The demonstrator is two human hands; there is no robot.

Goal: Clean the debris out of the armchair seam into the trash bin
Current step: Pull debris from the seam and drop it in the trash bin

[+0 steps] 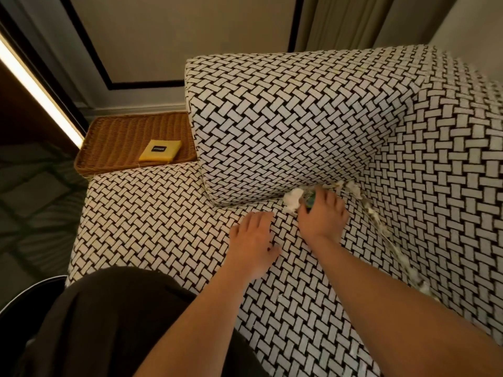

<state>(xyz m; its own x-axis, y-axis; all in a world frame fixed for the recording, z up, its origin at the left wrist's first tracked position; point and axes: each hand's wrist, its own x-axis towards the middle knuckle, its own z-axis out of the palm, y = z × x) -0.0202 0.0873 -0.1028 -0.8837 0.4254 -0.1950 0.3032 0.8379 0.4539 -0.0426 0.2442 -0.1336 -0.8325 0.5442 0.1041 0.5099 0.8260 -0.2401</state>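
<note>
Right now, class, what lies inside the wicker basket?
One yellow packet with a black label lies in the wicker basket; the armchair hides its right end.

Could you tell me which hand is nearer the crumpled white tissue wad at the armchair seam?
Right: the right hand, gripping a small green object, is right beside the crumpled white tissue wad; the left hand rests flat on the seat, lower left, apart.

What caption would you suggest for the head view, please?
Right hand pinches a small green scrap amid white fluffy debris in the black-and-white patterned armchair's seam; left hand rests on its seat.
</note>
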